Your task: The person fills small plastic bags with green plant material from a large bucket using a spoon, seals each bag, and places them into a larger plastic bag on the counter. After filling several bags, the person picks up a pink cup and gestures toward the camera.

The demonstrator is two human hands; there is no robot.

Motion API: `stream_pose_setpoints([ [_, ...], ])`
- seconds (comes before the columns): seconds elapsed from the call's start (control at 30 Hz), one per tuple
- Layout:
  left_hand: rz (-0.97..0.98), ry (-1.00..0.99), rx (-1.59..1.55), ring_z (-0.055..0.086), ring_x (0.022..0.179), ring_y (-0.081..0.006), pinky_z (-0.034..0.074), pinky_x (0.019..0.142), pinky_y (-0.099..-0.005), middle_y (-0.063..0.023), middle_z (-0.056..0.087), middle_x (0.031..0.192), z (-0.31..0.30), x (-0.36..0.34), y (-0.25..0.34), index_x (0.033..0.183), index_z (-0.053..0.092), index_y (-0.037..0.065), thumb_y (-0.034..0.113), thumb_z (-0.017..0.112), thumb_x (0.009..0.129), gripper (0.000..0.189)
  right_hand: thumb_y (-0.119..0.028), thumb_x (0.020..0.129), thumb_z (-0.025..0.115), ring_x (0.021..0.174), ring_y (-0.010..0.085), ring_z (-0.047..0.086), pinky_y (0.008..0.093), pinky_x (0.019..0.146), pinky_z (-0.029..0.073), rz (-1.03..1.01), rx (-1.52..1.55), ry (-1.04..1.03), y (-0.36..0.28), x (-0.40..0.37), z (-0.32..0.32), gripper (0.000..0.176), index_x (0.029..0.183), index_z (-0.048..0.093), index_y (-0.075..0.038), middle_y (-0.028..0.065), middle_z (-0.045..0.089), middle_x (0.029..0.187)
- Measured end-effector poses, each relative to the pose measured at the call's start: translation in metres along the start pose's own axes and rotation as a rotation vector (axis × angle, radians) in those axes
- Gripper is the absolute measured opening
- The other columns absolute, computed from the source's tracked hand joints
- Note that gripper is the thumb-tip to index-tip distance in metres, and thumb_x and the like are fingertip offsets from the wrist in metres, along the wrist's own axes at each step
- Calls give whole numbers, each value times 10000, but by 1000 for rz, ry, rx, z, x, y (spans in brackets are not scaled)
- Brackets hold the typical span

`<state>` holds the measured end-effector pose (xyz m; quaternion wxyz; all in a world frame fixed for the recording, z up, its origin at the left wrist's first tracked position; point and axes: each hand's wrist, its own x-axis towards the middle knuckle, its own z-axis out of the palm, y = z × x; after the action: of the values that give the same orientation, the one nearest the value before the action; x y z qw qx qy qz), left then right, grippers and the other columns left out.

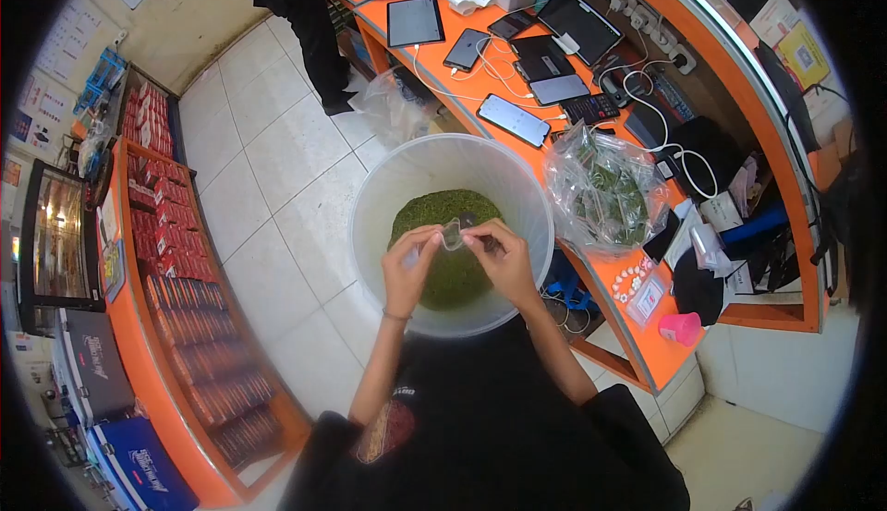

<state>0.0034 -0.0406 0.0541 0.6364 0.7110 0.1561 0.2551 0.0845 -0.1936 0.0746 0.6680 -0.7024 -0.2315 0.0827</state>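
Observation:
Between the fingertips of both hands is a small clear plastic bag (452,236), its mouth drawn apart. My left hand (407,269) pinches one side of it, and my right hand (504,261) pinches the other. Below them stands a large translucent white tub (374,188), holding a heap of finely shredded green leaf material (450,285). A dark object (467,219) shows in the tub behind my right fingers; what it is I cannot make out.
To the right runs an orange counter (453,95) with a large clear bag of green material (610,192), phones (514,120), a tablet (415,22), cables and a pink cup (681,328). Orange shelves (120,261) with boxes stand left. A person in black (309,30) stands beyond the tub.

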Motion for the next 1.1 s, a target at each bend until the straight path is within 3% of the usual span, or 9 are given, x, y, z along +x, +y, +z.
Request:
stream_pose_setpoints([
  [0.07, -14, -34, 37, 611, 983, -144, 465, 874, -273, -112, 700, 1039, 0, 0, 2, 985, 706, -18, 125, 671, 917, 162, -63, 904, 672, 681, 55, 503, 208, 588, 390, -32, -19, -3, 0, 4, -4, 105, 968, 694, 17, 9, 577, 793],
  [0.17, 39, 59, 75, 616, 888, -122, 475, 793, -257, -86, 708, 989, 2, -1, -1, 1008, 706, -17, 113, 661, 919, 164, -73, 896, 687, 670, 57, 492, 208, 585, 379, -13, 50, 28, 0, 7, -9, 119, 980, 705, 9, 9, 580, 807],
  [0.23, -142, 88, -42, 610, 862, -109, 474, 778, -253, -68, 704, 961, 5, -3, 0, 1013, 691, -8, 130, 642, 939, 165, -68, 890, 692, 664, 51, 477, 212, 582, 374, 33, 127, 11, -5, 7, -6, 107, 971, 699, 3, 8, 576, 795],
  [0.37, -172, 98, -163, 587, 797, -79, 463, 715, -229, -60, 695, 930, 8, -4, -1, 1006, 672, 11, 150, 625, 955, 155, -77, 895, 687, 648, 46, 468, 219, 560, 369, 4, 171, -4, 5, 5, 1, 104, 957, 686, 7, 5, 564, 764],
  [0.47, -347, 75, -246, 554, 730, -57, 433, 648, -203, -44, 671, 871, 10, -4, 8, 989, 657, 19, 162, 628, 956, 150, -72, 887, 681, 621, 47, 464, 220, 534, 363, 9, 52, -53, 2, 3, -1, 97, 937, 665, 9, 10, 547, 744],
  [0.53, -180, 103, -243, 393, 480, -6, 278, 410, -185, 27, 595, 698, 14, -3, 2, 1011, 648, 46, 228, 637, 957, 190, -65, 867, 676, 585, 57, 461, 228, 509, 355, -84, -90, -52, -10, 3, -1, 89, 915, 649, 5, 16, 531, 729],
  [0.87, -187, 73, -234, 438, 559, -15, 298, 478, -189, 54, 543, 671, 16, -3, 3, 956, 664, 38, 207, 664, 938, 170, -58, 835, 668, 569, 108, 483, 257, 519, 379, -117, -165, -103, -9, 4, 1, 74, 863, 615, -16, 48, 531, 742],
  [0.93, -255, -24, -158, 507, 669, -44, 427, 612, -196, 22, 607, 782, 13, -3, 7, 955, 673, 10, 146, 678, 916, 141, -51, 825, 665, 579, 130, 494, 279, 532, 391, -139, -152, -137, -13, 6, 2, 76, 862, 610, -14, 56, 530, 743],
  [1.1, -195, -97, -116, 546, 765, -64, 451, 713, -217, 12, 642, 830, 13, -4, 2, 928, 677, 1, 118, 690, 895, 122, -51, 808, 661, 588, 139, 503, 282, 540, 395, -109, -150, -132, -9, 5, 4, 83, 853, 602, -12, 65, 532, 746],
])
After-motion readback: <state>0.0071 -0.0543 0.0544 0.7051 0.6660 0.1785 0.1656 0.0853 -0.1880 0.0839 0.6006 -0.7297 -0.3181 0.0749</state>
